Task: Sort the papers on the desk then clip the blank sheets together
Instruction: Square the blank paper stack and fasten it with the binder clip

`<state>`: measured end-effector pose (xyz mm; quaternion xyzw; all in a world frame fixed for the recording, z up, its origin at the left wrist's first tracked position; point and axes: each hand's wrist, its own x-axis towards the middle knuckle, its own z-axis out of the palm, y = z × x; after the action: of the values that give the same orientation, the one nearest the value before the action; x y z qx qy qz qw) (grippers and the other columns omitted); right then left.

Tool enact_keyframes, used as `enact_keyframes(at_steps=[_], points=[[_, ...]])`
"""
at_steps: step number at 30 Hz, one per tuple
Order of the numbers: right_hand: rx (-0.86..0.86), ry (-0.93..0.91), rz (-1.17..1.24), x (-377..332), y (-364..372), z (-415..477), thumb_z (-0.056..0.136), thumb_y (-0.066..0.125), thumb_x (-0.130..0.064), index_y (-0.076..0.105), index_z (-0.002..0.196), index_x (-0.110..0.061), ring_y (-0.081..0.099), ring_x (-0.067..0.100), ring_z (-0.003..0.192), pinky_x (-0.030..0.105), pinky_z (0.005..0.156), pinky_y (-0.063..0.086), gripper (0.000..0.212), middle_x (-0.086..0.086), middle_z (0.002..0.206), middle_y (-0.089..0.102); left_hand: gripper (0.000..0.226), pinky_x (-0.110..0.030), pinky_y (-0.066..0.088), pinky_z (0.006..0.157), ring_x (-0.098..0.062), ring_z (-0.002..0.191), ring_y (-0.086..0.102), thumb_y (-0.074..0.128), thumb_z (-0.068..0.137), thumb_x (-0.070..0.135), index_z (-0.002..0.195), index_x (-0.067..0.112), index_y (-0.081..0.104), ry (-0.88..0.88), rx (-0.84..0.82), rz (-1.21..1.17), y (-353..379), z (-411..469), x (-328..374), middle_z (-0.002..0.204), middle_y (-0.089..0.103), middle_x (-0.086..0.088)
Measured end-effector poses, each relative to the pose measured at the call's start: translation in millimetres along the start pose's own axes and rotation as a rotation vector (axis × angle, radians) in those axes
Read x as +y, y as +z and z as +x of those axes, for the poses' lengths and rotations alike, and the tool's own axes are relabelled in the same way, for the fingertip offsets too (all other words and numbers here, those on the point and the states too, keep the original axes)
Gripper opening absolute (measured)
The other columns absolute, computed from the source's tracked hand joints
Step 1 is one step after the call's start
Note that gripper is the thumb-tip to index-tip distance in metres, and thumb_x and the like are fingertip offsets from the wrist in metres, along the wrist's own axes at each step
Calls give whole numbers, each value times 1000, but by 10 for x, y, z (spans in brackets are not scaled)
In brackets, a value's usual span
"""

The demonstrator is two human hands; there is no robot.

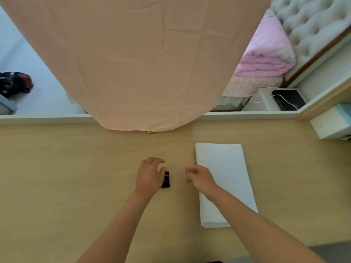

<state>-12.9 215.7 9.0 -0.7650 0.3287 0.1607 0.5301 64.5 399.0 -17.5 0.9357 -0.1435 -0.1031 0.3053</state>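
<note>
A neat stack of blank white sheets (226, 175) lies on the wooden desk (76, 177), right of centre. A black binder clip (165, 180) lies flat on the desk between my hands. My left hand (150, 175) hovers just left of the clip with loosely curled fingers, its thumb close to the clip's upper edge, partly covering it. My right hand (199, 177) is at the left edge of the paper stack, fingers relaxed and pointing left towards the clip, holding nothing. My right forearm crosses the stack's lower part.
A peach cloth (142, 63) hangs over the desk's far edge. A white and teal box (332, 124) sits at the right. Beyond the desk are a bed with a pink quilt (266, 52), and a black device (288, 99) on a white stand.
</note>
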Motion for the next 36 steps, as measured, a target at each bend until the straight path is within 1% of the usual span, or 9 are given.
enact_keyframes(at_steps=[4, 7, 11, 15, 18, 23, 27, 32, 36], points=[[383, -82, -91, 212, -682, -11, 92, 50, -7, 68, 106, -27, 62, 14, 98, 30, 89, 51, 30, -8, 109, 65, 25, -36, 45, 87, -19, 95, 57, 63, 86, 17, 109, 24, 68, 113, 99, -45, 146, 56, 493, 104, 64, 7], [508, 63, -253, 572, -1202, 22, 87, 50, -10, 64, 116, -24, 57, 24, 109, 35, 94, 47, 35, 4, 119, 60, 30, -30, 45, 85, -19, 100, 56, 59, 89, 16, 119, 19, 61, 32, -48, -196, 384, 17, 852, 109, 59, 4], [376, 329, -264, 1011, -1605, 33, 88, 56, -24, 51, 136, -17, 55, 31, 120, 39, 101, 46, 50, 8, 135, 57, 50, -35, 48, 92, -21, 114, 53, 61, 89, 36, 133, 16, 48, -218, -382, -155, 769, -24, 1141, 128, 49, -2], [258, 349, -114, 1172, -1586, 71, 80, 58, -26, 57, 126, -17, 63, 28, 105, 36, 87, 52, 47, 7, 122, 65, 76, -32, 51, 85, -23, 113, 58, 74, 74, 48, 134, 11, 46, -444, -495, -226, 1058, -94, 1238, 133, 50, -5], [271, 362, -40, 1274, -1557, 171, 67, 54, -27, 62, 114, -16, 65, 30, 98, 37, 85, 55, 49, 7, 112, 67, 82, -39, 49, 97, -27, 120, 52, 75, 75, 45, 139, 9, 39, -471, -424, -137, 1227, -193, 1285, 137, 43, -9], [179, 346, 80, 1236, -1544, 154, 73, 52, -21, 69, 105, -16, 66, 26, 91, 34, 80, 56, 37, 3, 100, 70, 78, -41, 43, 97, -31, 126, 45, 71, 81, 39, 141, 8, 33, -493, -296, 73, 1249, -297, 1283, 139, 37, -12], [158, 310, -111, 1195, -1469, 199, 76, 52, -25, 59, 115, -22, 42, 33, 120, 36, 99, 42, 40, 9, 122, 47, 80, -42, 44, 98, -31, 125, 47, 73, 77, 38, 141, 9, 34, -560, -257, 47, 1243, -403, 1190, 138, 38, -10], [69, 202, 115, 1138, -1396, 159, 79, 59, -23, 40, 111, -20, 57, 26, 97, 31, 72, 47, 38, 6, 116, 50, 81, -45, 43, 100, -34, 124, 47, 74, 76, 37, 141, 9, 35, -597, -215, 35, 1276, -450, 1194, 138, 39, -12], [-59, 307, 281, 1135, -1552, 171, 83, 67, -20, 37, 118, -17, 60, 19, 88, 30, 68, 49, 45, 2, 107, 59, 80, -43, 45, 99, -32, 122, 50, 75, 76, 37, 140, 10, 36, -600, -195, 48, 1291, -449, 1205, 136, 41, -11]])
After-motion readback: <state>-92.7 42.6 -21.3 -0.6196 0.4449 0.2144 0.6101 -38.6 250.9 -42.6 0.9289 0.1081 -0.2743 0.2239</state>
